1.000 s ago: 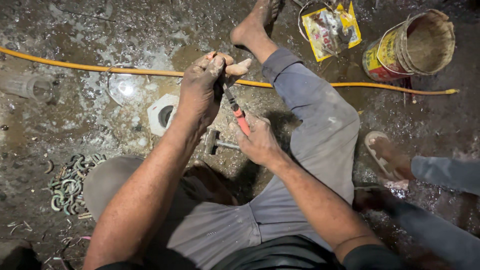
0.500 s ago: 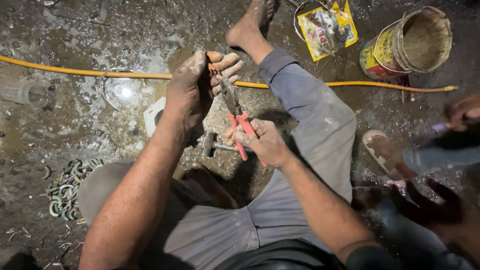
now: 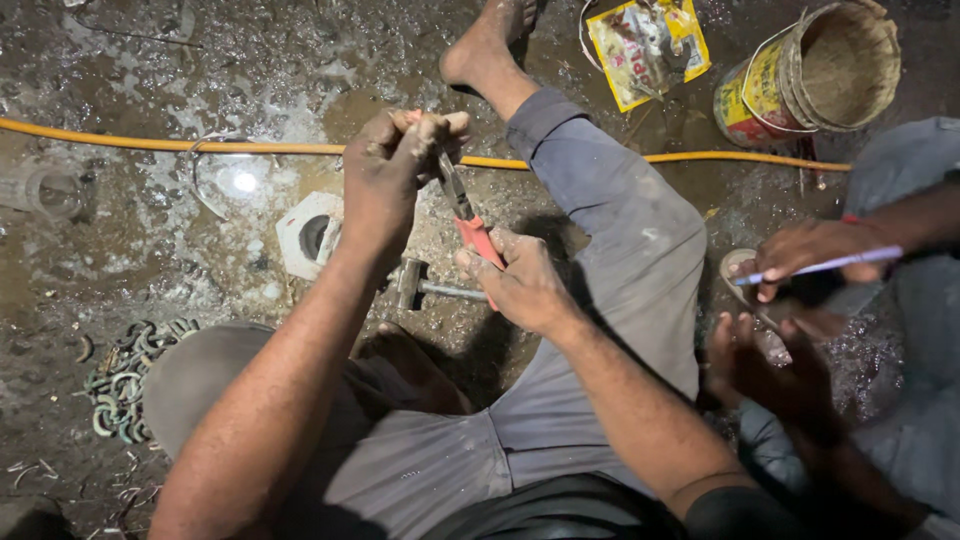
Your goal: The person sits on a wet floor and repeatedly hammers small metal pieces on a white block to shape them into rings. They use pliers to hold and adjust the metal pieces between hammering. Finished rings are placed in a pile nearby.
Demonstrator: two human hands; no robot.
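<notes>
**Pliers at work over a wet, littered floor**

Far left, we see a heap of metal rings (image 3: pixel 125 385) lying near the frame's lower edge, with bare wet floor (image 3: pixel 150 80) open above it as far as the orange hose (image 3: pixel 150 143) that runs across the whole scene. Just right of that, a white square fitting with a round hole (image 3: pixel 308 235) sits on the ground, close beside our left forearm.

Now the middle: our left hand (image 3: pixel 390 175) is raised, its fingers (image 3: pixel 440 125) pinched closed around a small piece that we cannot make out, right at the nose of the pliers (image 3: pixel 465 215). Our right hand (image 3: pixel 520 285) has its fingers wrapped tight on the red handles. Under both hands a hammer (image 3: pixel 420 287) lies flat on the floor, tucked between our bent knees, so room there is narrow.

To the right, our grey-trousered leg stretches up across the hose. Past it, a yellow packet (image 3: pixel 640 45) and a dirty tin bucket (image 3: pixel 810 70) crowd the upper edge. At the right border another person's hand (image 3: pixel 815 255) holds a thin pale stick (image 3: pixel 825 265), close to our knee.
</notes>
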